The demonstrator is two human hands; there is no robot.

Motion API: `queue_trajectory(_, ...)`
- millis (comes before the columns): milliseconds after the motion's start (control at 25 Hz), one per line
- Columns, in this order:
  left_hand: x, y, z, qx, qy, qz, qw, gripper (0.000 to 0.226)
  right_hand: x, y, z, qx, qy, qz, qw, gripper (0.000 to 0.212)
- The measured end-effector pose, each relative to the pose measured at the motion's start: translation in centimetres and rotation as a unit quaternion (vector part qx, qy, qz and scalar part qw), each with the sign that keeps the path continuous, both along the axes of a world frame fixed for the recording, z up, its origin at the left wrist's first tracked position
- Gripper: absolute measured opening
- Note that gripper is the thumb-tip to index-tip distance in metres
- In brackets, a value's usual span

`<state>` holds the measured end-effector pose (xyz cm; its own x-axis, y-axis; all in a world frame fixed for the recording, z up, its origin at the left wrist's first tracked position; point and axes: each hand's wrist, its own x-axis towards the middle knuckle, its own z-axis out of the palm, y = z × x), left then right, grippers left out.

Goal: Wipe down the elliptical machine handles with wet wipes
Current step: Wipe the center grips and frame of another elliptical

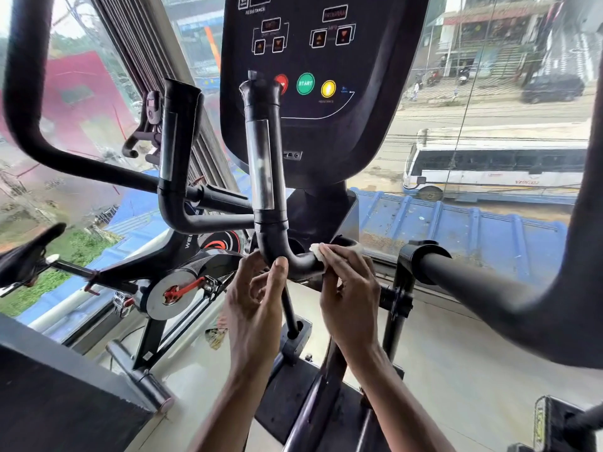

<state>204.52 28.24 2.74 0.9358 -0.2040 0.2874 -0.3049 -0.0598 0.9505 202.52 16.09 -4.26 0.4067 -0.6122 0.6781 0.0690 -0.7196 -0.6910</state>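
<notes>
A black fixed handle (266, 164) with a silver sensor strip rises in front of the console and bends at its base toward the right. My left hand (256, 298) grips that lower bend, thumb up on the tube. My right hand (350, 288) holds a crumpled white wet wipe (318, 251) pressed against the horizontal part of the bend, just right of the left hand. A second upright handle (176, 138) stands to the left. Long black swing arms curve at the far left (24, 76) and far right (509, 298).
The console (319, 93) with red, green and yellow buttons hangs above the hands. A spin bike (176, 282) stands at the lower left beside the window. Below the hands are the machine's frame and a pale floor (456, 353). Glass shows a street outside.
</notes>
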Motion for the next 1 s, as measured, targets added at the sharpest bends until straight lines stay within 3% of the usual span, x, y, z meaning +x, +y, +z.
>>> queue_trajectory(280,-0.4,-0.5,0.0,-0.028,0.000,-0.013,1.000,0.023,-0.1,0.7,0.9,0.032,-0.012,0.004,0.999,0.030)
queue_trajectory(400,-0.1,-0.5,0.0,-0.041,0.003,-0.015,0.999,0.024,-0.9,2.2,1.9,-0.007,-0.043,0.037,0.998,0.026)
queue_trajectory(520,-0.1,-0.4,0.0,-0.027,0.005,-0.020,0.999,0.024,-0.6,-0.1,0.0,-0.028,0.000,0.001,1.000,0.027)
queue_trajectory(640,-0.3,-0.4,0.0,-0.029,0.008,-0.019,0.999,0.022,0.2,-3.4,-1.8,0.038,0.051,-0.037,0.997,0.028)
queue_trajectory(880,0.3,0.1,0.2,-0.016,0.001,-0.016,1.000,0.021,-2.4,0.3,1.8,0.028,-0.007,0.103,0.994,0.025)
queue_trajectory(1000,0.5,0.3,0.2,-0.003,-0.002,-0.013,1.000,0.029,-2.1,0.2,1.7,-0.009,-0.007,0.088,0.996,0.025)
